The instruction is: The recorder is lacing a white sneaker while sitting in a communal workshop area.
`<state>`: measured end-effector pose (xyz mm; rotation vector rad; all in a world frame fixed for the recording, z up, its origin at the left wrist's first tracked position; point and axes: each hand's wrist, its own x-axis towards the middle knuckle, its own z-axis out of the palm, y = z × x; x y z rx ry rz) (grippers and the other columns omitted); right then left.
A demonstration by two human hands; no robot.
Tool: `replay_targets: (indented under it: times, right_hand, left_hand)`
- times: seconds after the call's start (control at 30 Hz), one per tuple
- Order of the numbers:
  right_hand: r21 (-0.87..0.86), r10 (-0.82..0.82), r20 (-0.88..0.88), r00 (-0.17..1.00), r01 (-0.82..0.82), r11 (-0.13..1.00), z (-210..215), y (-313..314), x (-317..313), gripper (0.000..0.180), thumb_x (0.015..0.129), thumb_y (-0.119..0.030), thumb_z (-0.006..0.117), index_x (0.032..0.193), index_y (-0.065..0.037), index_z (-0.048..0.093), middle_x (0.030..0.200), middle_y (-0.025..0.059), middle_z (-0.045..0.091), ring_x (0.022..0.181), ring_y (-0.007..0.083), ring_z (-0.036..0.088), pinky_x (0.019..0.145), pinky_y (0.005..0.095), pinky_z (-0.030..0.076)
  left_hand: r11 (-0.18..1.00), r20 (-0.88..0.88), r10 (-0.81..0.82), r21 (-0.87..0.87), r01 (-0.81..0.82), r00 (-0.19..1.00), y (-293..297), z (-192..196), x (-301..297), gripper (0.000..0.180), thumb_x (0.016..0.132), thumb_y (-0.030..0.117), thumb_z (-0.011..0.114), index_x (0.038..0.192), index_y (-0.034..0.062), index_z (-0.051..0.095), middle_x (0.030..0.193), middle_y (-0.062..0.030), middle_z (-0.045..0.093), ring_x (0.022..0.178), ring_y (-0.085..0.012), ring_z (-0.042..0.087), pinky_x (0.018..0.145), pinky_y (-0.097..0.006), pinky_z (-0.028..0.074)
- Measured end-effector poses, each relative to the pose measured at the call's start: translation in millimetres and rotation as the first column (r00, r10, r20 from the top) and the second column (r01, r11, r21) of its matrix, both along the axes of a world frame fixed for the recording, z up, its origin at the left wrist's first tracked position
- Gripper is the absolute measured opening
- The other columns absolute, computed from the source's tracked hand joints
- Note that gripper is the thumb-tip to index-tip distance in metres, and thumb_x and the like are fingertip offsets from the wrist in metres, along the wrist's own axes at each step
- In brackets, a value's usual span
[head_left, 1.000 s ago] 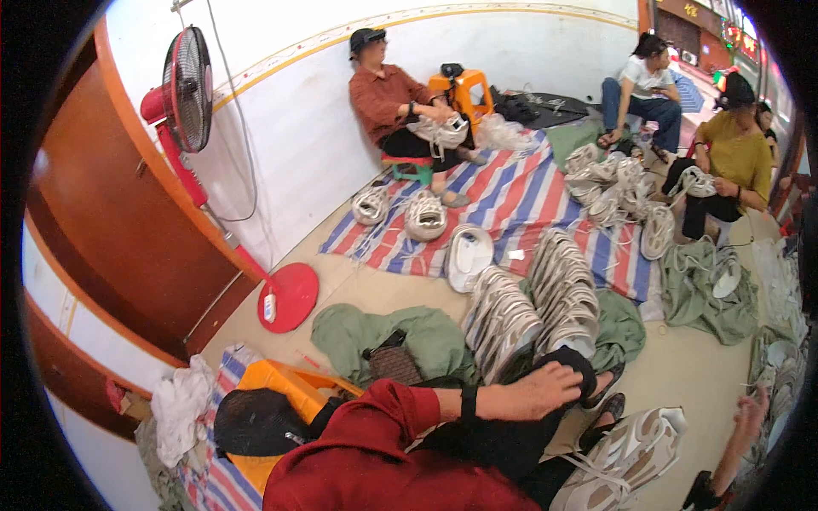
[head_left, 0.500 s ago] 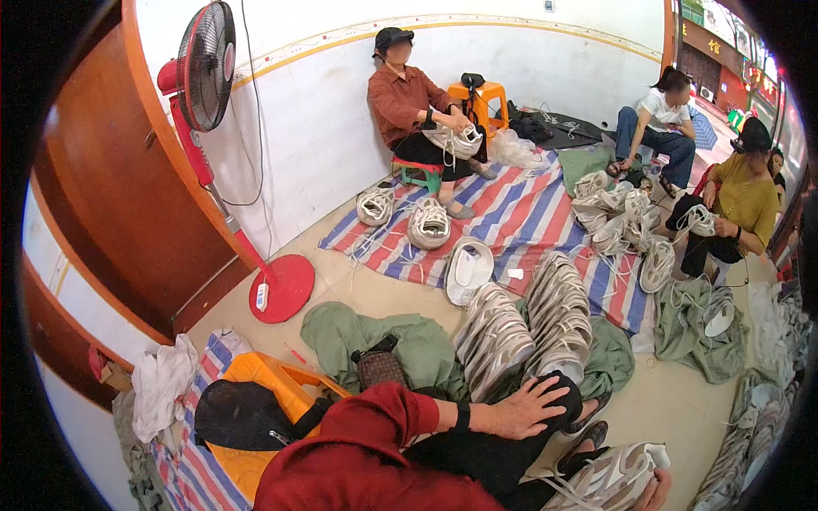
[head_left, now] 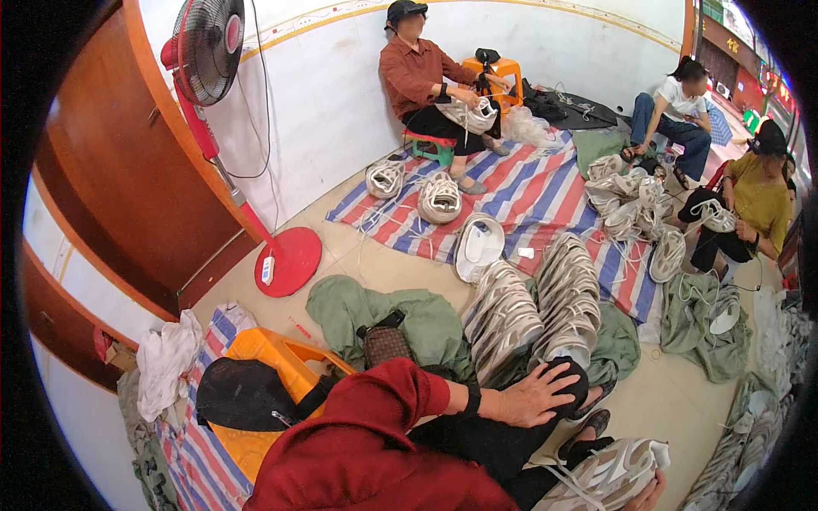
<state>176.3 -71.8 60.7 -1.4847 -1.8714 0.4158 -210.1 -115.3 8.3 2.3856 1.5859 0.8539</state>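
Observation:
My left hand (head_left: 538, 397) lies on my black-trousered knee with its fingers spread, holding nothing. Down at the lower right edge, my right hand (head_left: 650, 492) grips a beige and white sneaker (head_left: 607, 479) around its end; loose white laces trail from the shoe. Part of that hand is cut off by the frame. Just beyond my knee stand two tight rows of similar sneakers, a left row (head_left: 501, 319) and a right row (head_left: 567, 298), on green cloth. A single pale shoe (head_left: 479, 247) lies at their far end.
A red standing fan (head_left: 288, 261) is at the left. An orange stool (head_left: 247, 345) with a black bag (head_left: 243, 393) is beside me. Several people sit around a striped sheet (head_left: 520, 200), two of them handling shoes. A sneaker pile (head_left: 626, 200) lies right; more shoes (head_left: 750, 434) line the right edge.
The view has shifted slightly, moving the scene right. The person in the rust shirt has drawn one hand outward from the shoe. My own hands keep their places on knee and sneaker.

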Motion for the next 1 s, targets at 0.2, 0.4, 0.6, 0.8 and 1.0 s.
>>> replay_targets:
  times: [0.2, 0.4, 0.6, 0.8, 1.0]
  right_hand:
    - [0.048, -0.002, -0.019, 1.0, 0.003, 0.999, 0, 0, -8, 0.037, 0.099, -0.022, 0.042, 0.115, 0.009, 0.056, 0.11, 0.0244, 0.06, 0.101, 0.0356, 0.055, 0.093, 0.0404, 0.042]
    - [-0.013, -0.012, -0.076, 0.997, 0.011, 1.0, 15, -5, -22, 0.036, 0.099, -0.022, 0.043, 0.114, 0.008, 0.057, 0.109, 0.0229, 0.06, 0.101, 0.0346, 0.055, 0.093, 0.04, 0.042]
    - [-0.011, -0.03, -0.067, 0.997, 0.029, 1.0, 10, -3, -16, 0.037, 0.099, -0.024, 0.042, 0.114, 0.007, 0.058, 0.108, 0.0221, 0.061, 0.1, 0.0342, 0.056, 0.092, 0.0399, 0.043]
    - [0.021, -0.007, -0.007, 1.0, 0.007, 1.0, -1, 2, -2, 0.038, 0.099, -0.025, 0.043, 0.114, 0.006, 0.058, 0.11, 0.0225, 0.061, 0.102, 0.0346, 0.056, 0.092, 0.04, 0.043]
    - [-0.05, -0.051, -0.036, 0.998, 0.049, 0.998, 7, -1, -16, 0.038, 0.099, -0.023, 0.042, 0.114, 0.008, 0.058, 0.112, 0.0236, 0.06, 0.104, 0.0356, 0.055, 0.094, 0.0409, 0.042]
  left_hand:
    - [0.999, 0.013, -0.001, -0.054, 0.001, 1.0, -3, -1, 0, 0.052, 0.081, 0.024, 0.065, 0.128, 0.0095, 0.05, 0.15, -0.0185, 0.026, 0.14, -0.0428, 0.018, 0.105, -0.061, 0.025]
    - [0.998, 0.024, -0.003, -0.065, 0.004, 1.0, -5, 1, -1, 0.051, 0.081, 0.024, 0.066, 0.128, 0.0097, 0.051, 0.15, -0.0181, 0.026, 0.14, -0.0429, 0.02, 0.106, -0.06, 0.024]
    - [0.996, 0.036, -0.005, -0.091, 0.008, 0.999, -6, 0, 1, 0.051, 0.082, 0.025, 0.065, 0.129, 0.0106, 0.05, 0.151, -0.0177, 0.026, 0.141, -0.0423, 0.018, 0.107, -0.062, 0.023]
    - [0.999, 0.025, 0.002, -0.049, -0.001, 1.0, -3, -3, 2, 0.051, 0.081, 0.024, 0.066, 0.127, 0.0097, 0.051, 0.15, -0.0182, 0.027, 0.14, -0.0429, 0.02, 0.106, -0.06, 0.024]
    - [0.999, 0.045, -0.007, -0.054, 0.009, 0.999, -3, 7, -6, 0.05, 0.081, 0.022, 0.066, 0.126, 0.0091, 0.052, 0.149, -0.0182, 0.028, 0.14, -0.042, 0.019, 0.105, -0.06, 0.024]
